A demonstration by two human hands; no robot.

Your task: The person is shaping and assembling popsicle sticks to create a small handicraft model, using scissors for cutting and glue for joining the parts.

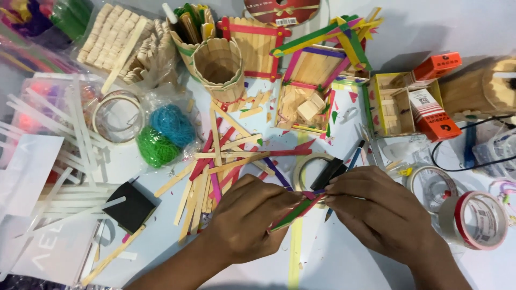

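Both hands are meeting low in the middle of the view, above a cluttered white tabletop. The left hand is curling its fingers closed around the lower end of a small bundle of coloured craft sticks, green and red ones lying side by side and slanting up toward the right. The right hand is pinching the upper end of the same bundle between thumb and fingertips, so the sticks are spanning the gap between the two hands and are being held just clear of the tabletop. Just behind the bundle, a roll of pale tape is lying flat, with a black block resting on its rim and partly hidden by the right fingers. To the left of the left hand, a loose heap of plain and coloured sticks is spreading across the tabletop. Farther back, a round cup built of sticks is standing upright, and to the right of the right hand a red-and-white tape roll is lying on its side.
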